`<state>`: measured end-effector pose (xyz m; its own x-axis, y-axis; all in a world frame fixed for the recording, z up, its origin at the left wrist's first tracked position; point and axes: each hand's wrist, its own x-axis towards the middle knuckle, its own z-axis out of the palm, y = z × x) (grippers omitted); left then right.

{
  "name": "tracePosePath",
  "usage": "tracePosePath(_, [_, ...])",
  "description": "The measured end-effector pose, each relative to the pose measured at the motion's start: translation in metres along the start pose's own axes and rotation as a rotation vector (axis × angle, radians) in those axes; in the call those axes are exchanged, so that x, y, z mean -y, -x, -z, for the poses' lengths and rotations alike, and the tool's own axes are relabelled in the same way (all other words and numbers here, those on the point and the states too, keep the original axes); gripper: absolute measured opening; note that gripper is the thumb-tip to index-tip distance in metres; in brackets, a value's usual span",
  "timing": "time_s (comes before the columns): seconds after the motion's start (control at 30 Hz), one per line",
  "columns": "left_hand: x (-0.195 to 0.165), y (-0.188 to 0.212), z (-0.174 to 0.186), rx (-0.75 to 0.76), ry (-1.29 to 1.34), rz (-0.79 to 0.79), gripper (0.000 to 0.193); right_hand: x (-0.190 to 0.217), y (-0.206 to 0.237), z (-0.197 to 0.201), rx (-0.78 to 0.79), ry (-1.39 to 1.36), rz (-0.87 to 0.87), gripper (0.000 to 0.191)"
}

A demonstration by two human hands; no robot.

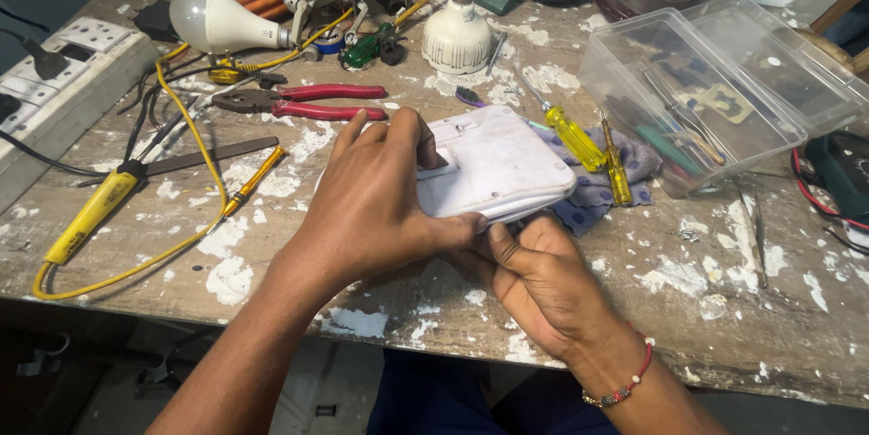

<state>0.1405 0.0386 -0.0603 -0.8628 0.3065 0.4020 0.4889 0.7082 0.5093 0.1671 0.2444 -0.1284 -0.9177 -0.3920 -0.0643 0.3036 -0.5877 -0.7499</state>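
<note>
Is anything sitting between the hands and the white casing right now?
No. The left hand lies flat on the white casing, and the right hand grips its near edge. Both touch it directly. The yellow screwdrivers lie on the cloth on its far right side, not between.
</note>
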Motion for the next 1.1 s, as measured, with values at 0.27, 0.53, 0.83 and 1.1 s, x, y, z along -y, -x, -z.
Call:
tracePosePath(0.27, [0.002, 0.003, 0.000, -0.002, -0.001, 0.009, 0.072, 0.013, 0.005, -0.011, -0.140, 0.079, 0.144, 0.049])
tracePosePath(0.53, [0.004, 0.003, -0.001, -0.019, -0.011, -0.014, 0.072, 0.025, 0.007, -0.002, -0.156, 0.374, 0.325, 0.064])
tracePosePath(0.83, [0.001, 0.004, -0.007, 0.008, -0.080, -0.008, 0.075, 0.021, 0.002, 0.004, -0.339, 0.438, 0.285, 0.058])
tracePosePath(1.1, [0.003, 0.003, 0.002, -0.106, -0.069, -0.066, 0.074, 0.018, 0.001, -0.001, -0.411, 0.411, 0.240, 0.054])
